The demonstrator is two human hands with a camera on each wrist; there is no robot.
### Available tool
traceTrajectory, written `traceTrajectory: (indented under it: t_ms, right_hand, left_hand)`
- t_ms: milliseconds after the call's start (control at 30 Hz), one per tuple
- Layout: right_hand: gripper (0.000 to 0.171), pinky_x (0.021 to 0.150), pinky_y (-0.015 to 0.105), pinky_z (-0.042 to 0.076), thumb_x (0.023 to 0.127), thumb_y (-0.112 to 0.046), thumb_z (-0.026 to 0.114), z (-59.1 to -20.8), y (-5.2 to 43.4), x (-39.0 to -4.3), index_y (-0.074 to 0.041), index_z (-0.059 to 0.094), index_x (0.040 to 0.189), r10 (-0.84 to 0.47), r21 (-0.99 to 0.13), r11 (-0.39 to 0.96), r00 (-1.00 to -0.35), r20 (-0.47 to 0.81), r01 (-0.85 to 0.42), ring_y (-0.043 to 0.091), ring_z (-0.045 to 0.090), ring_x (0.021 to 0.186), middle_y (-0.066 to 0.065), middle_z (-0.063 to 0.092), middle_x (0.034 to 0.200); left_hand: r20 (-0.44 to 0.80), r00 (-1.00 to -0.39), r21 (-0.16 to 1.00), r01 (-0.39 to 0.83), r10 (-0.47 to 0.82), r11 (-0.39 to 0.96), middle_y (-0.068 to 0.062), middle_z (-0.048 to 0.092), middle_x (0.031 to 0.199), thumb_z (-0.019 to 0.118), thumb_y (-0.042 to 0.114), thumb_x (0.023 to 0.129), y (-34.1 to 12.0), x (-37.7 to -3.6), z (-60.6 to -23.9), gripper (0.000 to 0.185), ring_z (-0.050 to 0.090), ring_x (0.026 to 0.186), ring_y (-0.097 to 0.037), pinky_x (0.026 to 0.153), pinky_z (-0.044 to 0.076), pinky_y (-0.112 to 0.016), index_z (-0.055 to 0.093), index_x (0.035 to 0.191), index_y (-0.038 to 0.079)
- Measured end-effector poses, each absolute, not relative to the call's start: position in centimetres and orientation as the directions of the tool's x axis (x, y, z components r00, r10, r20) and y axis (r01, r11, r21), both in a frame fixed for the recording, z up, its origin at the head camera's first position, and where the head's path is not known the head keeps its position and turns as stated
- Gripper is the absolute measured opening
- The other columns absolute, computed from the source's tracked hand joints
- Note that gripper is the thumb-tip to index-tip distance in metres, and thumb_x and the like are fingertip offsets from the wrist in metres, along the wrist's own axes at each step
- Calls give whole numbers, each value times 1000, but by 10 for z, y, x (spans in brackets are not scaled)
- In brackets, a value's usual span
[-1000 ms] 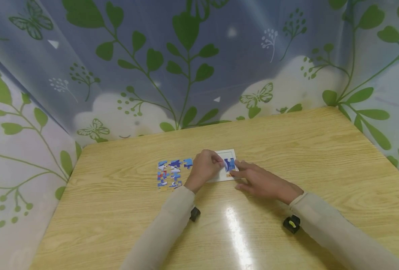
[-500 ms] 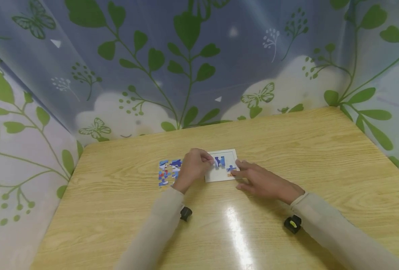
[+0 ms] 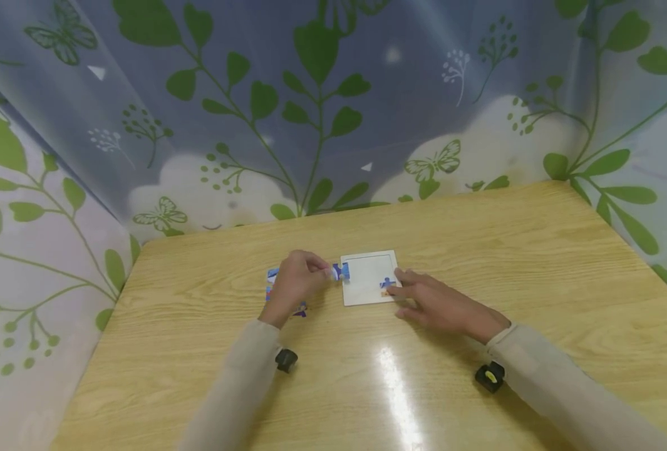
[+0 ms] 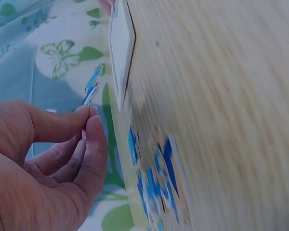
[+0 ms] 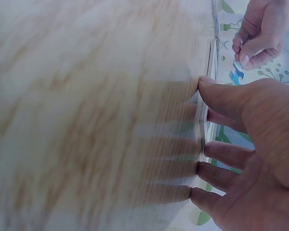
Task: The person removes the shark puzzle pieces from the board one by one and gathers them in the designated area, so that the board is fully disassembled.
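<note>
My left hand (image 3: pixel 299 279) pinches a blue and white jigsaw piece (image 3: pixel 341 271) between thumb and fingertips, off the left edge of a white puzzle board (image 3: pixel 361 292). In the left wrist view that piece (image 4: pixel 90 86) is raised above the table. Another piece, blue and orange (image 3: pixel 387 284), lies in the board's lower right corner. My right hand (image 3: pixel 431 302) rests at the board's right edge, fingers extended, one fingertip by that corner piece. Beneath my left hand lie several more jigsaw pieces (image 4: pixel 154 178), partly hidden in the head view.
The light wooden table (image 3: pixel 480 250) carries the board and the pieces. Behind it hangs a curtain (image 3: pixel 367 125) with green leaves and butterflies. Both wrists wear small black cameras.
My left hand has moved left with the jigsaw piece, from over the board's right part to just beyond its left edge. The right hand has stayed at the board's edge.
</note>
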State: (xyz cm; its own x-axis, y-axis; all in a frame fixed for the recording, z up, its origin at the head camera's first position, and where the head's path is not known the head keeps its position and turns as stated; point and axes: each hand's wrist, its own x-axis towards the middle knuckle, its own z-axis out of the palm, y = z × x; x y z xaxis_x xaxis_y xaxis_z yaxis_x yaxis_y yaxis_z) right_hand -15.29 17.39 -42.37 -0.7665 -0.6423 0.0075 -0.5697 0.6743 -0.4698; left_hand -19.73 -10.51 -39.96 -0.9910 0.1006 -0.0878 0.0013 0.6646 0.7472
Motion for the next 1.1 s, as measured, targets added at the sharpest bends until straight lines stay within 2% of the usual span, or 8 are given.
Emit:
traceTrajectory:
  t_ms: [367,533,800,1100]
  right_hand:
    - [48,111,62,32,98,-17,68,-425,175,-152,4,57,139,-650,-468,662,-759,29,-585,51,35,141,38,35,150]
    - [47,112,62,31,98,-17,68,-424,175,-151,4,57,140,-649,-471,663,-760,28,-582,50,34,141,37,35,150]
    - [45,111,64,32,99,-16,67,-422,175,-150,4,58,139,-656,-471,654,-754,36,-592,51,36,140,38,37,149]
    - [45,110,63,33,99,-17,66,-422,175,-150,4,58,139,-656,-472,654,-754,35,-592,51,36,140,38,37,149]
  left_hand:
    - [-138,-989,727,-62,57,684,-7,70,87,74,11,87,-132,-191,-406,8,63,75,-22,65,53,-32,75,93,6]
    - [-129,-990,720,-53,59,692,-7,71,86,76,9,87,-138,-190,-407,9,63,74,-20,64,53,-30,76,94,3]
    - [-151,-988,668,-72,39,741,-5,72,84,76,10,88,-142,-188,-406,5,61,72,-18,63,49,-29,78,86,6]
    - [-144,-988,637,-47,59,769,-3,72,80,77,10,88,-142,-190,-408,5,61,70,-17,63,50,-29,79,87,5]
